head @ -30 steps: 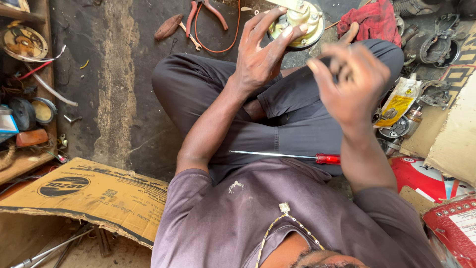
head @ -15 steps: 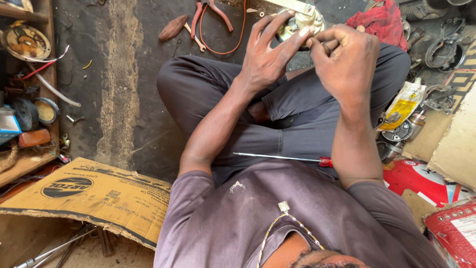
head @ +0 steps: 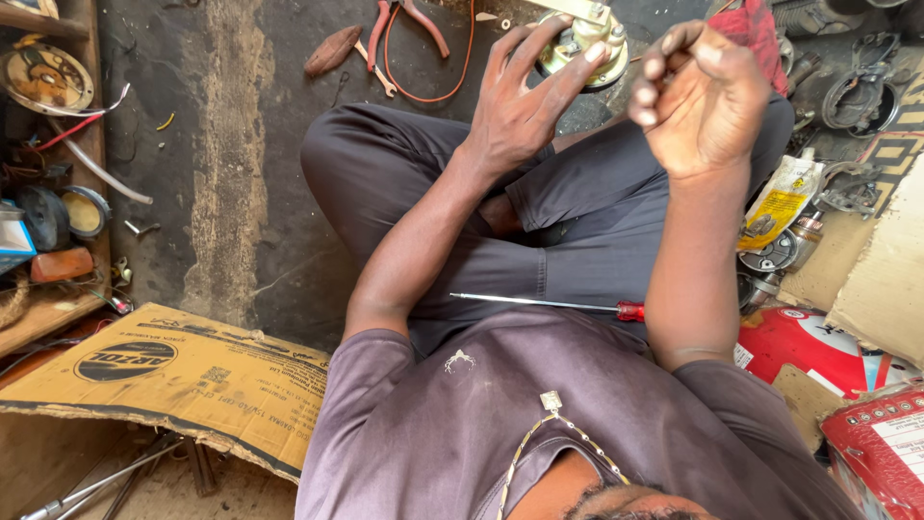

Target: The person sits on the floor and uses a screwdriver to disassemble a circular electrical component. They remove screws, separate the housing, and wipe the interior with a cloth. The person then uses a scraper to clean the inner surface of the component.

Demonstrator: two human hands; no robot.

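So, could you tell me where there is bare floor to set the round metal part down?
The widest bare patch is the dark floor between the wooden shelf and the bent knee, above the flattened cardboard box. Towards the pliers it narrows. The other side is crowded: yellow packet, metal parts, red container. The screwdriver lies across the lap.

- Faded purple-grey short-sleeved T-shirt (head: 500,424) with a small pale emblem on the chest
- Thin gold-coloured neck chain (head: 539,433) bearing a small square pendant
- Dark grey trousers (head: 568,231), creased
- Bare forearms, no rings visible
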